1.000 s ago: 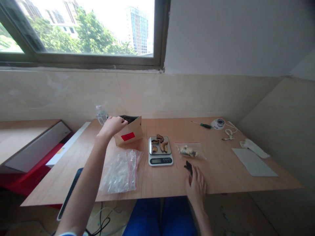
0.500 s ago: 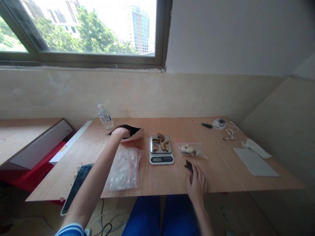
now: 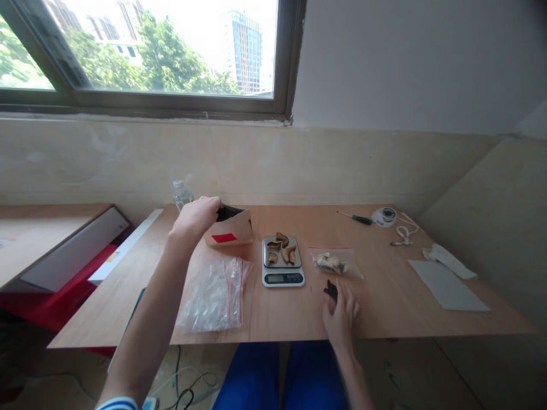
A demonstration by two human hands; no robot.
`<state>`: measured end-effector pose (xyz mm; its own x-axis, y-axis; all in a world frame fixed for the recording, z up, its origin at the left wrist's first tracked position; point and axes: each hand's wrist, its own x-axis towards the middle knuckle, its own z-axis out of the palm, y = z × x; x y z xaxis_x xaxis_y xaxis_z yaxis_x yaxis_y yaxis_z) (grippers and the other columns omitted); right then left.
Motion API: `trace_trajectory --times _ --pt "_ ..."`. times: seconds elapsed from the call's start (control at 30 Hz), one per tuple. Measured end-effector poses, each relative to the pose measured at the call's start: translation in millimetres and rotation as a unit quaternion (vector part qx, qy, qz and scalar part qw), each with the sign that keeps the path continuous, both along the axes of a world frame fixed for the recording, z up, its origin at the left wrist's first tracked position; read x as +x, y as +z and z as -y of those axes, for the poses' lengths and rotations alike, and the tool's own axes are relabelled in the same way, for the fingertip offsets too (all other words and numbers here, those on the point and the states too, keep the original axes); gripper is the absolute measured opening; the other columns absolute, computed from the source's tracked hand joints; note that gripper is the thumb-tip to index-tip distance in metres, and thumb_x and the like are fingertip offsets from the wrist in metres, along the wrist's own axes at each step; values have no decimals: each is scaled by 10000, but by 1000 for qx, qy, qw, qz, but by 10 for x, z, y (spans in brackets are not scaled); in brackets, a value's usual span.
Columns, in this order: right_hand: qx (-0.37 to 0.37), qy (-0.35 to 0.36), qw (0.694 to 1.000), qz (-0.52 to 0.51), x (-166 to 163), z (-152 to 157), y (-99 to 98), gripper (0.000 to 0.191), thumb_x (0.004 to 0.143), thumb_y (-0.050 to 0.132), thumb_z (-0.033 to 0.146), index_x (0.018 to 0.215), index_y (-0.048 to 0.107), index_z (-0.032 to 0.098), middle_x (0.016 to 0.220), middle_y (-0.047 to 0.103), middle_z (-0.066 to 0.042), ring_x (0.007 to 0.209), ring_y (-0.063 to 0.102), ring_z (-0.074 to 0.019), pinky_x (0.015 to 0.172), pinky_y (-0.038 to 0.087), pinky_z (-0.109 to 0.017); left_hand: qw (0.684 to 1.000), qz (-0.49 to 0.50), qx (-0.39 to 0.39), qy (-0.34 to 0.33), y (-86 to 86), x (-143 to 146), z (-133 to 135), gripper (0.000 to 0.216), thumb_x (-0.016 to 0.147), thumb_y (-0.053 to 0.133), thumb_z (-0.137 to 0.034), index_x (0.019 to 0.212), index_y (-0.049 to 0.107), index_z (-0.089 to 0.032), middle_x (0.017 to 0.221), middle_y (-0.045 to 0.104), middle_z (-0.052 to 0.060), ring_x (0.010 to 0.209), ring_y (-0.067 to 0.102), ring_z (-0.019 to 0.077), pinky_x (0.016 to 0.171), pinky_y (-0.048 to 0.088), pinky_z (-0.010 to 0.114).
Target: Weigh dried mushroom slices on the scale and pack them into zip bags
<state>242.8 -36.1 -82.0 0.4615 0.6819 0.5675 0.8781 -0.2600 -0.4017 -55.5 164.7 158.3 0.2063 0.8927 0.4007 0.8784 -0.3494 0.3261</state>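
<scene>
At the back left, my left hand point(image 3: 203, 215) has its fingers curled closed over the left side of the mouth of a pale paper bag point(image 3: 235, 230). The bag stands with its dark inside showing at the top and a red label on its front. My right hand point(image 3: 342, 313) is closed near the front edge, pinching a small dark flat piece point(image 3: 330, 289). Between the hands, a digital kitchen scale point(image 3: 282, 279) carries several brown dried slices point(image 3: 289, 254). Just beyond my right hand lies a clear zip bag point(image 3: 348, 256) holding pale chunks.
Flat clear zip bags point(image 3: 213, 296) lie under my left forearm. A water bottle point(image 3: 182, 196) stands behind my left hand. At the back right are a screwdriver point(image 3: 362, 220) and a white round camera point(image 3: 384, 216) with its cable. A grey sheet point(image 3: 447, 285) and a white cloth point(image 3: 450, 262) lie farther right.
My left hand has come up out of the paper bag to its mouth. The bag now stands more upright, its red label showing. My right hand has barely moved.
</scene>
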Motion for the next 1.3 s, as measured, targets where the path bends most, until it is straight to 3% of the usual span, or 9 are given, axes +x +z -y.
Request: trace_trajectory --times 0.07,0.13,0.23,0.3,0.43,0.67,0.83,1.03,1.3 --pt "11 82 996 -10 -176 -176 182 405 893 365 301 1246 502 157 1245 506 -160 1132 454 -298 915 358 -474 999 30 24 -22 152 67 223 143 802 546 -242 868 632 -150 748 626 43 822 625 231 792 457 389" --pt "-12 212 977 -23 -398 -423 358 377 898 360 241 1243 505 190 1208 537 -125 1111 475 -248 932 370 -429 979 181 34 -84 171 206 472 260 811 555 -308 1029 605 -175 821 635 28 796 620 184 768 472 336" --pt "-35 313 949 -6 -701 -827 519 374 877 381 166 1224 520 184 1155 571 -104 1084 473 -225 925 392 -388 883 437 -37 -167 -94 464 810 343 774 611 -348 1074 582 -184 853 649 25 726 607 140 683 490 271" --pt "-62 321 945 30 -821 -1037 538 326 861 412 141 1140 574 185 1110 590 -105 1050 475 -242 905 391 -404 826 532 -104 -154 -384 599 980 339 753 636 -349 1046 590 -183 819 656 22 703 600 133 635 484 243" --pt "-107 301 945 72 -856 -1222 459 243 848 446 122 1018 615 163 1000 616 -116 969 493 -264 844 392 -415 769 599 -190 -116 -874 712 1192 322 736 653 -341 1006 592 -178 907 678 52 776 616 154 663 490 249" --pt "-75 322 944 8 -763 -1150 513 205 880 450 159 947 642 183 946 640 -78 931 533 -223 822 400 -361 727 646 -227 -55 -1169 713 1262 365 719 665 -355 1033 602 -180 943 688 57 749 634 142 691 494 254" --pt "7 316 943 -106 -470 -743 512 249 895 445 263 1049 632 203 1026 644 -77 966 562 -207 842 427 -338 749 622 -226 -29 -1399 693 1170 361 721 659 -363 1020 625 -164 936 686 70 801 640 161 703 504 262" --pt "-3 213 975 -69 -11 -181 104 304 899 445 384 1010 649 188 959 672 -92 885 568 -221 819 419 -359 821 528 -217 3 -1724 970 809 343 719 636 -339 977 617 -113 793 683 91 708 650 196 616 512 300" --pt "4 135 991 20 179 11 -96 369 897 414 470 983 669 217 1047 658 -81 950 544 -229 827 373 -363 880 444 -165 24 -1733 1009 804 250 776 565 -353 931 612 -162 866 675 94 806 639 225 729 488 354"
